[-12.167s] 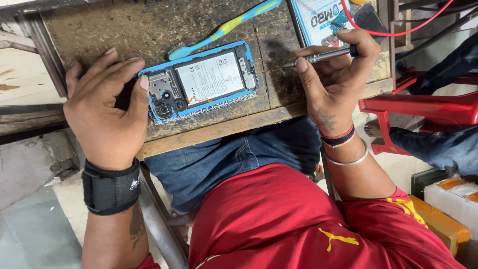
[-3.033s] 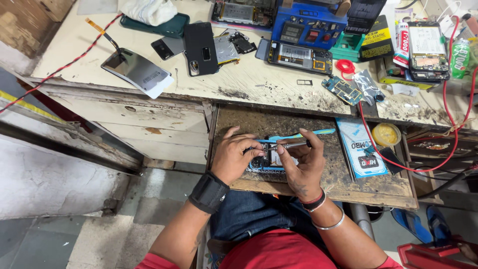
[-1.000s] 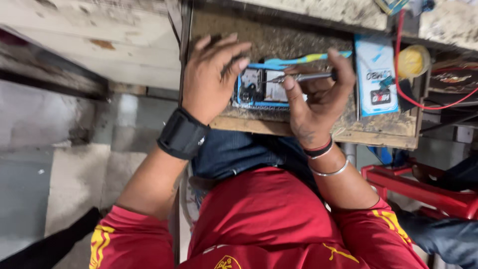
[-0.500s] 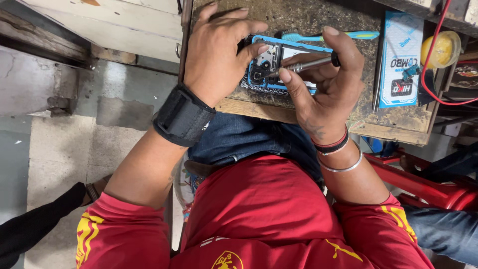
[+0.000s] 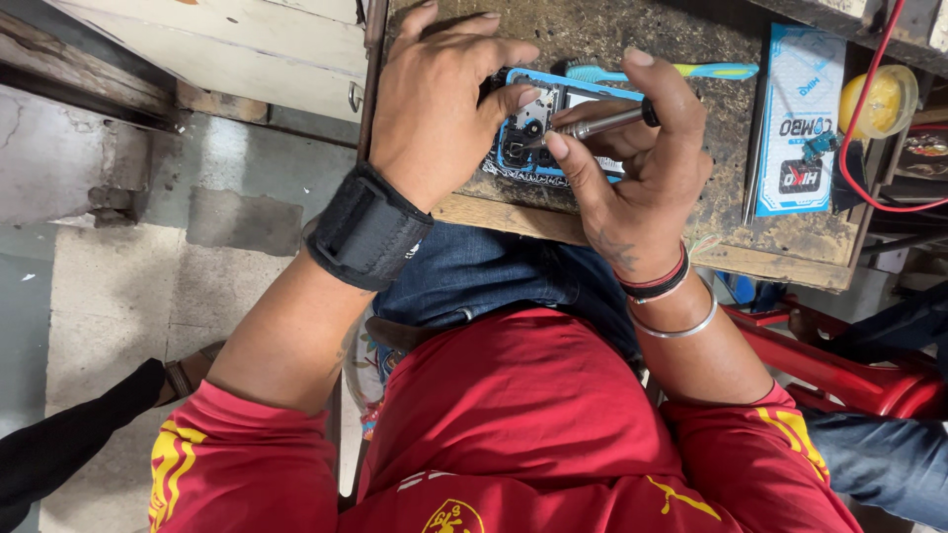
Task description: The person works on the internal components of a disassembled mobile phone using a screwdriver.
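An opened phone with a blue frame [image 5: 541,126] lies on a worn wooden pull-out board [image 5: 711,188], its insides facing up. My left hand [image 5: 439,104], with a black wrist strap, grips the phone's left end and pins it down. My right hand [image 5: 632,168] holds a thin metal screwdriver [image 5: 592,124] between thumb and fingers, its tip touching the phone's upper left part near the camera area. Most of the phone is hidden by both hands.
A blue and yellow toothbrush [image 5: 681,72] lies just beyond the phone. A blue and white packet [image 5: 798,123] sits to the right, beside a yellow round tub [image 5: 877,102] and a red wire [image 5: 869,118]. Red chair [image 5: 849,365] at right; another person's leg [image 5: 69,444] at lower left.
The view has drawn closer to the phone. My right hand has brought the screwdriver tip down onto the phone's camera end; my left hand keeps its hold.
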